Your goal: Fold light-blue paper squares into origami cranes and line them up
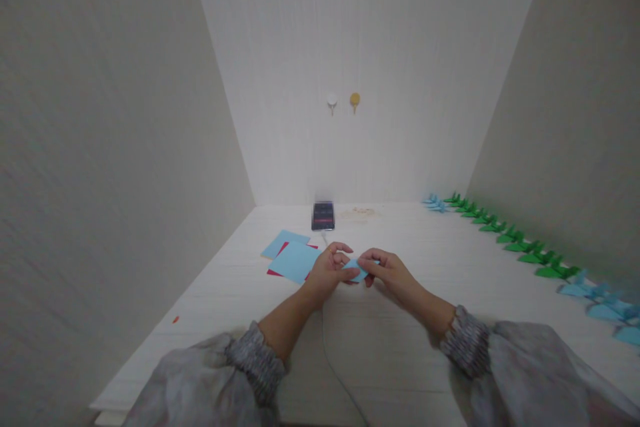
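Observation:
A small piece of light blue folded paper is held up between my two hands, above the white table. My left hand pinches its left side, thumb on top. My right hand has thumb and fingertips closed on its right side. The fingers partly cover the paper, so its exact fold is hard to make out. Just left of my left hand lie flat sheets of light blue paper with red paper showing from beneath.
A phone with a white cable lies at the back. Folded green paper figures and light blue ones line the right wall. Two hooks, white and yellow, hang on the back wall. An orange scrap lies left.

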Demonstrator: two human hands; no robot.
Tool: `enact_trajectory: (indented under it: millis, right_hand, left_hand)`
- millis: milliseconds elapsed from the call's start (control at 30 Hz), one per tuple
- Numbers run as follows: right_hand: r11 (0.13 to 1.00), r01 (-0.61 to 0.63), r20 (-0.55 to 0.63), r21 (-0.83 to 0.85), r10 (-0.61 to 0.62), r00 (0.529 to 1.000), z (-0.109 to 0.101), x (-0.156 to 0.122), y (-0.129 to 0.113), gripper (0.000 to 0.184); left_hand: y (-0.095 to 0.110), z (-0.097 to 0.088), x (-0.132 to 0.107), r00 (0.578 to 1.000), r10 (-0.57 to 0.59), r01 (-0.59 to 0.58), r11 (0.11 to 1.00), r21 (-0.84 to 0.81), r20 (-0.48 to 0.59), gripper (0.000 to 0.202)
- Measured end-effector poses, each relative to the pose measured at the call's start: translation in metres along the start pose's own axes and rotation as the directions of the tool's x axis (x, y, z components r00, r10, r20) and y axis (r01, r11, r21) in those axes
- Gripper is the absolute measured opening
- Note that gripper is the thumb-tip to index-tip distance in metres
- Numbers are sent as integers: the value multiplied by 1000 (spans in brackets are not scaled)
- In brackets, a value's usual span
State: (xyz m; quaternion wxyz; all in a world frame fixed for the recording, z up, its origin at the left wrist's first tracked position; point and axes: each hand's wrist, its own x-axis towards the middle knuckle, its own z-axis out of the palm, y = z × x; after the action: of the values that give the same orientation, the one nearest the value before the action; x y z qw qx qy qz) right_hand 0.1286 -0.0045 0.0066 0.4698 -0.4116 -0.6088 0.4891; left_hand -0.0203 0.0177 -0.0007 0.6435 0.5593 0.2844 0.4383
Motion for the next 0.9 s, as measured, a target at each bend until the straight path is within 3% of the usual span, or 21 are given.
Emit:
enact_trajectory:
  millis: [333, 567, 900]
  right_hand:
    - [996, -54, 44, 77, 51, 998, -5, 2, 5, 20]
    - [997, 22, -16, 71, -21, 1000, -7, 0, -4, 19]
    - [996, 52, -21, 78, -51, 998, -7, 0, -5, 6]
  left_hand:
    - [-3, 0, 0, 1000, 10, -10, 999, -32, 0, 45]
    - [-3, -4, 0, 999, 25, -27, 997, -79, -35, 41]
    - [3, 2, -3, 996, -66, 65, 998, -17, -62, 34]
